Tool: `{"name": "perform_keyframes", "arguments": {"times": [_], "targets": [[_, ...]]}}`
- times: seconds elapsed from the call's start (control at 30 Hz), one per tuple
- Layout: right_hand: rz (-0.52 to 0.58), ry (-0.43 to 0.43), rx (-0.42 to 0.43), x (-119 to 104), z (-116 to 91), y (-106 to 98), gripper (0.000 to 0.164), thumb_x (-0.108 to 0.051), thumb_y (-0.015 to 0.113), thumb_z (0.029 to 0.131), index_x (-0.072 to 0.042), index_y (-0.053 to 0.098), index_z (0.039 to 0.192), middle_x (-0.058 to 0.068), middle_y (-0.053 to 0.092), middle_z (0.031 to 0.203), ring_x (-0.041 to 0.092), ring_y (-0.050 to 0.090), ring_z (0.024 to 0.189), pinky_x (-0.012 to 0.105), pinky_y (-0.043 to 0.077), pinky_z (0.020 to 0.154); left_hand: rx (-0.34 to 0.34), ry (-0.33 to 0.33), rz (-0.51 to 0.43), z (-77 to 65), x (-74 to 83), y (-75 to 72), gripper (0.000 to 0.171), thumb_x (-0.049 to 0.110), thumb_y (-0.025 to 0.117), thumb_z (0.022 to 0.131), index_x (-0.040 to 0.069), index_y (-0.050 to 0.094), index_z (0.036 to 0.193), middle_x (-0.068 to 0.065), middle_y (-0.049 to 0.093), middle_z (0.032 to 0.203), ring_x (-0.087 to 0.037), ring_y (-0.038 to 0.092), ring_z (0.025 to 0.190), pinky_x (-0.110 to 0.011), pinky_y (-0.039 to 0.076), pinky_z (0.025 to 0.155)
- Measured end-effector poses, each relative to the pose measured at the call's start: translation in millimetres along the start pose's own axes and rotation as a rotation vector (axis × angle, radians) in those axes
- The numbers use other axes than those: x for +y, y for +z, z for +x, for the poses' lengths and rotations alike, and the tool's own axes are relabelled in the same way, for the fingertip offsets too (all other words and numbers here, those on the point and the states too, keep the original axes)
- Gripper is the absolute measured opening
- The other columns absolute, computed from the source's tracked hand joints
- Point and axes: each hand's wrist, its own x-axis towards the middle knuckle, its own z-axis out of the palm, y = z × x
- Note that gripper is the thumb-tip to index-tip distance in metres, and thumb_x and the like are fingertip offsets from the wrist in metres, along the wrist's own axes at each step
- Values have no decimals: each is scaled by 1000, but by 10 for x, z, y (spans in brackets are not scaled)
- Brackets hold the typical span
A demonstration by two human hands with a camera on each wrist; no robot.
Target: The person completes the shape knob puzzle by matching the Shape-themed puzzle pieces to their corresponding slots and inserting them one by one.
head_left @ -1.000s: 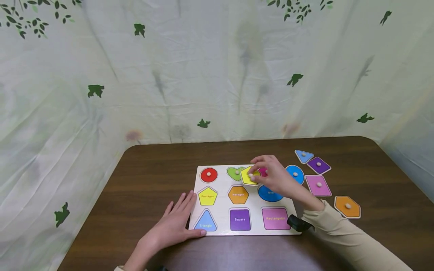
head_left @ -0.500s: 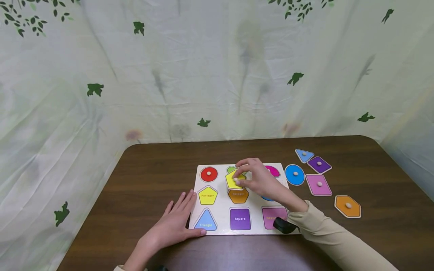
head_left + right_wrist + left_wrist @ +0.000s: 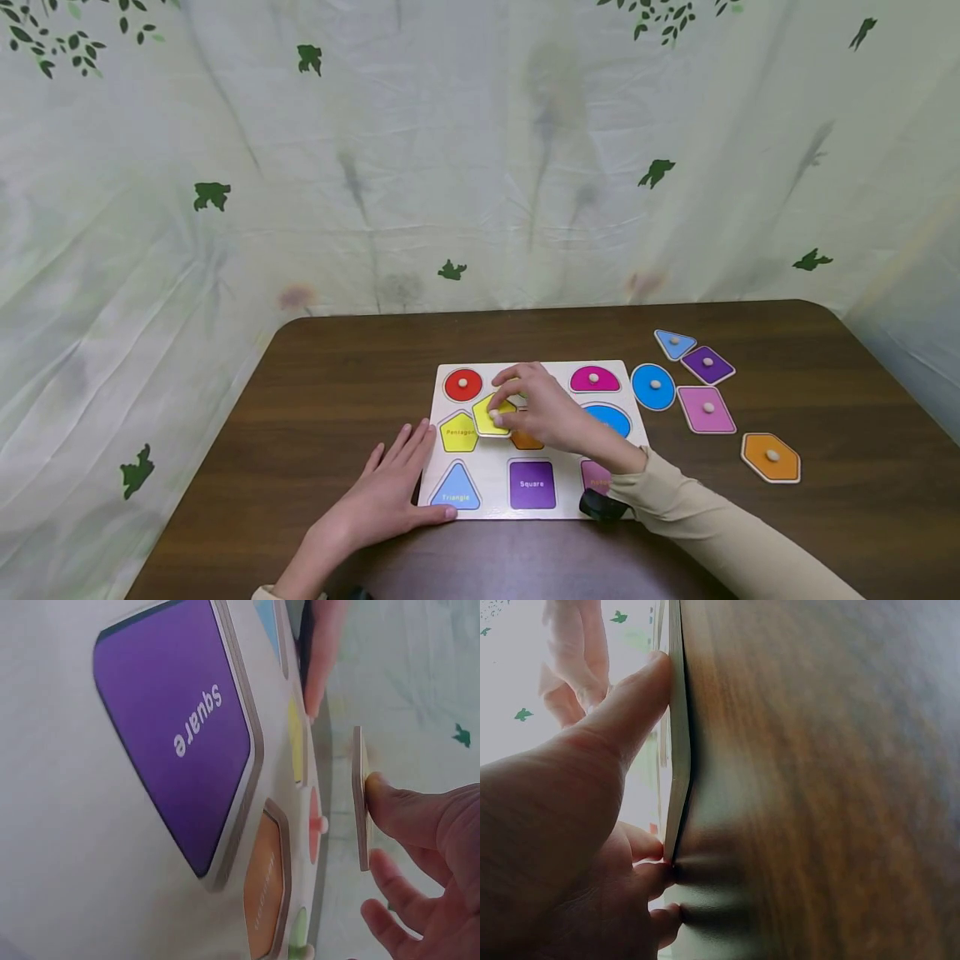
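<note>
My right hand [image 3: 543,408] pinches a yellow pentagon puzzle piece [image 3: 484,423] by its white knob. The piece is held above the white shape board [image 3: 493,479], just right of the yellow recess labelled Pentagon [image 3: 456,433]. In the right wrist view the held piece [image 3: 361,802] stands edge-on, apart from the board. My left hand [image 3: 386,487] rests at the board's left side, fingers spread along the edge and thumb on the near left corner. The left wrist view shows that thumb [image 3: 626,705] against the board's edge. My right hand covers part of the Hexagon recess [image 3: 528,441].
A red circle piece [image 3: 462,384] and a magenta piece [image 3: 595,379] sit in the board's top row. Right of the board lie blue circle [image 3: 652,394], light blue triangle [image 3: 674,347], purple square [image 3: 707,373], pink [image 3: 699,414] and orange hexagon [image 3: 767,468] pieces on the brown table.
My right hand has carried the yellow pentagon piece left and slightly nearer, from over the top row towards the Pentagon recess. My left hand has stayed in place.
</note>
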Motion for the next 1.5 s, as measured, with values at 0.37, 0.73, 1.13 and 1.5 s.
{"name": "perform_keyframes", "arguments": {"times": [0.37, 0.73, 1.13, 1.5], "targets": [[-53, -75, -61, -58, 117, 178, 11, -14, 81, 81, -16, 79, 91, 5, 62, 122, 25, 43, 125, 47, 38, 102, 12, 28, -7, -39, 6, -12, 113, 71, 69, 75, 7, 23, 157, -8, 17, 163, -33, 8, 149, -63, 8, 113], [-176, -130, -101, -82, 231, 352, 9, -18, 80, 83, -18, 80, 92, 1, 63, 121, 25, 45, 124, 49, 35, 104, 21, 54, -15, -66, 17, -21, 114, 74, 66, 76, 5, 23, 156, -9, 17, 163, -34, 8, 149, -64, 8, 113], [-227, -119, -124, -133, 296, 439, 10, -23, 80, 83, -20, 80, 93, 0, 61, 127, 22, 41, 128, 40, 36, 106, 7, 47, -20, -61, 16, -23, 114, 73, 66, 76, 5, 23, 156, -9, 17, 163, -34, 8, 149, -65, 8, 112], [-227, -113, -134, -140, 319, 353, 17, -25, 81, 82, -21, 80, 98, 1, 59, 129, 24, 40, 129, 41, 37, 105, 22, 55, -16, -58, 31, -40, 113, 70, 68, 77, 5, 22, 156, -9, 17, 163, -35, 9, 149, -65, 8, 113]]}}
